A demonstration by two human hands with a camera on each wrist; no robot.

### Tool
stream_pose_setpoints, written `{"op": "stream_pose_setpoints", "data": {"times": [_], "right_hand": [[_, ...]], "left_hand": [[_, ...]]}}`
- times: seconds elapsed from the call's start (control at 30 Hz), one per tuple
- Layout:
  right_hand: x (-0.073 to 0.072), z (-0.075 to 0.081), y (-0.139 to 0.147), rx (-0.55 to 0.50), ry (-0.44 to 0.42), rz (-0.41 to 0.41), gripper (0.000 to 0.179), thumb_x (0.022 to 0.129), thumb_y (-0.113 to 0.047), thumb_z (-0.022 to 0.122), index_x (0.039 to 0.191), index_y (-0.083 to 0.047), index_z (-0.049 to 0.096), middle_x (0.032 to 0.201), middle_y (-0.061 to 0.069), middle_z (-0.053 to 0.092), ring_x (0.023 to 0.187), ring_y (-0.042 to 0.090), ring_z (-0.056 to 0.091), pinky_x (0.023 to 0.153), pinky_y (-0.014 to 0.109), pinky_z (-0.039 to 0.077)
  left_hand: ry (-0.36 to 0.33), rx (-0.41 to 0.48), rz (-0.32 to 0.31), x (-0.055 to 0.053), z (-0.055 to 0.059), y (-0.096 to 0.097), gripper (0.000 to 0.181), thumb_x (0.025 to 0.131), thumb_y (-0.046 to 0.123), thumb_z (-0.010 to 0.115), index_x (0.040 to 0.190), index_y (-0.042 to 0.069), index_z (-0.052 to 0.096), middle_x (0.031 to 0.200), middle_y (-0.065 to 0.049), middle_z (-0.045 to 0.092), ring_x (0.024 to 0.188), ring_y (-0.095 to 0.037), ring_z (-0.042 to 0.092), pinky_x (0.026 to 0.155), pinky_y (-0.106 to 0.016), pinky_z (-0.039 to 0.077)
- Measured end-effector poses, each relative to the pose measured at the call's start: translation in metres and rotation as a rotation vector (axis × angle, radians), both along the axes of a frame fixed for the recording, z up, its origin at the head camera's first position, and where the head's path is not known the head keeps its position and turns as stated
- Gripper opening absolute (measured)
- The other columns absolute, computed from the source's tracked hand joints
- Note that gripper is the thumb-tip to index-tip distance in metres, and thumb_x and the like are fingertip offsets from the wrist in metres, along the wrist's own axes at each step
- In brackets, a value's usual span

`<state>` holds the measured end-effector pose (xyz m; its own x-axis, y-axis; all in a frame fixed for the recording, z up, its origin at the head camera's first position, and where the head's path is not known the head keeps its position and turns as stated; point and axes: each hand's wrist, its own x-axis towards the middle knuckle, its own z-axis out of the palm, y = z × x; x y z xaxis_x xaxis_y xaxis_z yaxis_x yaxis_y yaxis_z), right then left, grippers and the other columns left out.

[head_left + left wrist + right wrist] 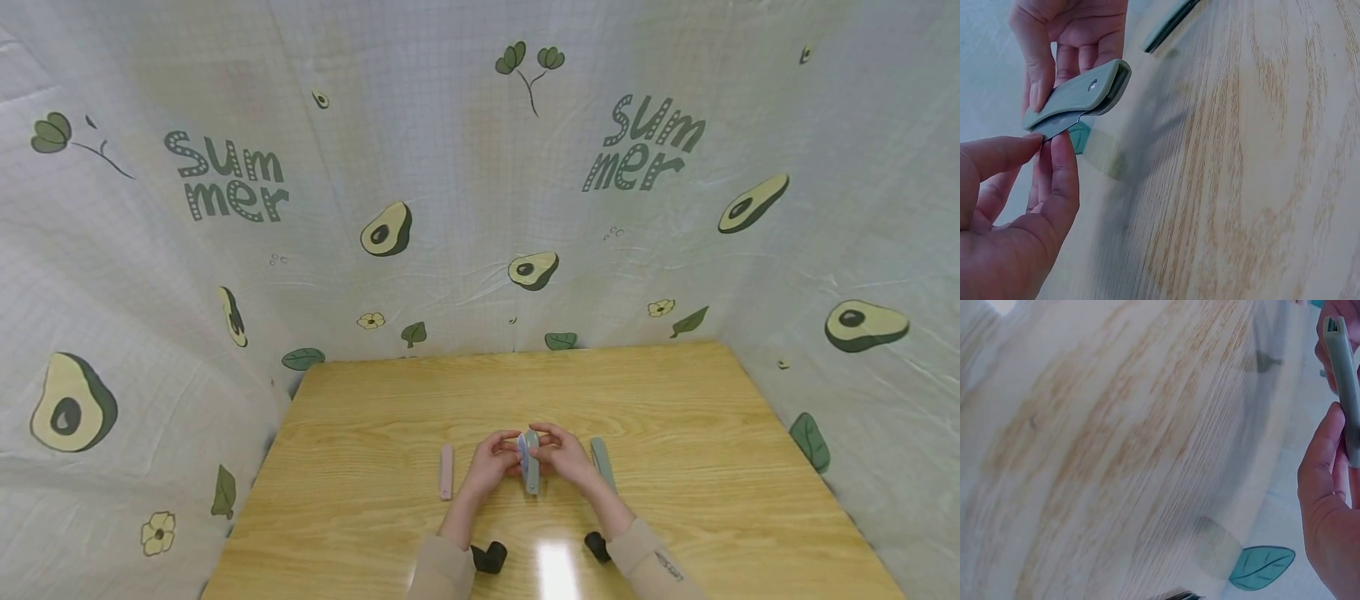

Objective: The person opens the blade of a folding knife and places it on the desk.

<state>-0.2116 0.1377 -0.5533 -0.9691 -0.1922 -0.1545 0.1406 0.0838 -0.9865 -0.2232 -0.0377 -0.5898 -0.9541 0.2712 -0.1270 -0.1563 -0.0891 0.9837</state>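
Between my hands, above the table, is a folding knife with a sage-green handle (533,477) and its blade (1064,127) partly swung out. My left hand (490,463) pinches the blade between thumb and fingertips. On the other side, my right hand (567,457) grips the handle, its thumb along the side in the left wrist view. A slot runs along the handle's edge in the right wrist view. To the left on the table lies a slim pink folded thing (446,472), like a closed knife. Another grey-green folding knife (603,463) lies right of my right hand, partly opened.
The wood-grain table (360,417) is bordered at the back and sides by a pale cloth (450,150) printed with avocados and leaves. Black camera pieces (491,557) sit by both wrists, near the beige sleeves.
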Motion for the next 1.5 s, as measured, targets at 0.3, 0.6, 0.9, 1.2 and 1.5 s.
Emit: {"op": "stream_pose_setpoints", "data": {"times": [0.3,0.6,0.9,1.2,1.5], "right_hand": [[-0.006,-0.021,0.001,0.023,-0.007,-0.043,0.048,0.09,-0.001,0.063,0.136,0.005,0.05,0.107,0.023,0.055,0.082,0.018,0.06,0.074,0.043,0.06],[-0.005,-0.021,0.002,0.005,-0.018,-0.057,0.05,0.089,-0.001,0.063,0.137,0.005,0.049,0.107,0.019,0.054,0.083,0.019,0.061,0.077,0.046,0.06],[-0.005,-0.018,0.004,-0.009,-0.019,-0.077,0.051,0.089,0.0,0.063,0.138,0.004,0.049,0.104,0.014,0.052,0.082,0.018,0.06,0.074,0.042,0.06],[0.003,0.005,0.005,-0.031,-0.036,-0.071,0.049,0.091,0.004,0.057,0.139,0.007,0.046,0.106,0.021,0.052,0.085,0.021,0.062,0.084,0.057,0.056],[-0.006,-0.016,0.008,-0.039,-0.047,-0.112,0.05,0.091,0.003,0.059,0.14,0.001,0.048,0.103,0.015,0.053,0.082,0.018,0.062,0.079,0.047,0.06]], "left_hand": [[0.006,-0.012,0.016,0.0,0.002,0.002,0.04,0.088,-0.009,0.06,0.127,-0.009,0.056,0.091,-0.007,0.065,0.079,-0.013,0.064,0.076,-0.035,0.061],[0.009,-0.013,0.017,0.001,0.003,0.002,0.041,0.088,-0.009,0.06,0.129,-0.009,0.054,0.092,-0.013,0.063,0.077,-0.013,0.062,0.075,-0.036,0.062],[0.012,-0.016,0.036,0.003,0.007,0.002,0.045,0.088,-0.01,0.058,0.132,-0.012,0.05,0.094,-0.019,0.061,0.076,-0.015,0.062,0.077,-0.044,0.062],[0.018,-0.014,0.064,0.016,0.037,0.0,0.046,0.087,-0.013,0.056,0.132,-0.014,0.047,0.091,-0.017,0.06,0.076,-0.018,0.063,0.083,-0.055,0.058],[0.027,-0.005,0.099,0.016,0.036,-0.001,0.046,0.087,-0.012,0.056,0.132,-0.012,0.048,0.091,-0.021,0.06,0.075,-0.022,0.065,0.078,-0.049,0.061]]}}
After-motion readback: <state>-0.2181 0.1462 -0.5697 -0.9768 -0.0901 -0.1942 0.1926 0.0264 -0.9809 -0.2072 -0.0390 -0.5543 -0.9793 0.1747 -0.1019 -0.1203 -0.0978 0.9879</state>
